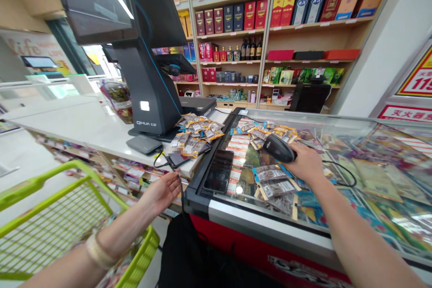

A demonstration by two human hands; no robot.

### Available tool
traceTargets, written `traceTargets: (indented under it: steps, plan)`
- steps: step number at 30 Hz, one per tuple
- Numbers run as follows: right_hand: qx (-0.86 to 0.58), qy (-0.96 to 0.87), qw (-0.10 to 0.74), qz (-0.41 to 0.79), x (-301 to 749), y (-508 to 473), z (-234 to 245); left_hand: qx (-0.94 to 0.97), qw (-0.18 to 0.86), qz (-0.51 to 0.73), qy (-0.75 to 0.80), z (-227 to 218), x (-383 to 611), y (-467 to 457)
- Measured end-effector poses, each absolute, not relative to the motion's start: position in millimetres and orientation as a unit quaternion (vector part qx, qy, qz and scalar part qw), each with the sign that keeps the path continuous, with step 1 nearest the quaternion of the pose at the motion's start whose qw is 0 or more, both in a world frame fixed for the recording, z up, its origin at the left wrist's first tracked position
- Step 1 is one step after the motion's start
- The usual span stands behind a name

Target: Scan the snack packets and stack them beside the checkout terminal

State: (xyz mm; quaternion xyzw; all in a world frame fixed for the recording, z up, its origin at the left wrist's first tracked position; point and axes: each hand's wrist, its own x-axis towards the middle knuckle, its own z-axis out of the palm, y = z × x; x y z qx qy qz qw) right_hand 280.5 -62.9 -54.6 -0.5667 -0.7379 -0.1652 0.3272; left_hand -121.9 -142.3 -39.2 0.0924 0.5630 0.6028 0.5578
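Observation:
My right hand (306, 162) is closed around a black handheld barcode scanner (277, 147), its head pointing left over the glass-topped freezer (248, 157). Just below the scanner lie several small clear-and-orange snack packets (275, 180), and a heap of similar packets (259, 132) sits behind it. At the counter's front edge my left hand (165, 190) hovers with its fingers loosely bent and apart from the packets. A black cable hangs by its fingertips; whether they touch it is unclear. Another pile of packets (197, 130) rests on the white counter (84, 121).
A dark phone (219, 171) lies on the freezer's left side. The checkout terminal (148, 81) rises from the counter, with a grey pad (144, 144) at its base. At lower left is a green shopping basket (91, 175). Shelves of boxed bottles (232, 15) line the back.

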Motion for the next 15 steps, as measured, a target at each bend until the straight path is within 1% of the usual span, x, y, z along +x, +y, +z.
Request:
traceTargets:
  steps: [3,7,12,15]
  plan:
    - [-0.565,-0.739,0.327,-0.166,280.7,-62.7,-54.6,0.074,0.559,0.620,0.546,-38.3,-119.5,-144.6]
    - [-0.568,-0.738,0.325,-0.164,281.3,-61.9,-55.3,0.066,0.591,0.634,0.494,-41.4,-118.5,-144.6]
    - [-0.568,-0.740,0.320,-0.166,281.5,-61.7,-55.2,0.123,0.643,0.609,0.448,-44.1,-123.3,-141.5]
    - [-0.570,-0.738,0.319,-0.169,281.0,-62.7,-54.4,0.176,0.629,0.599,0.464,-44.8,-127.6,-140.3]
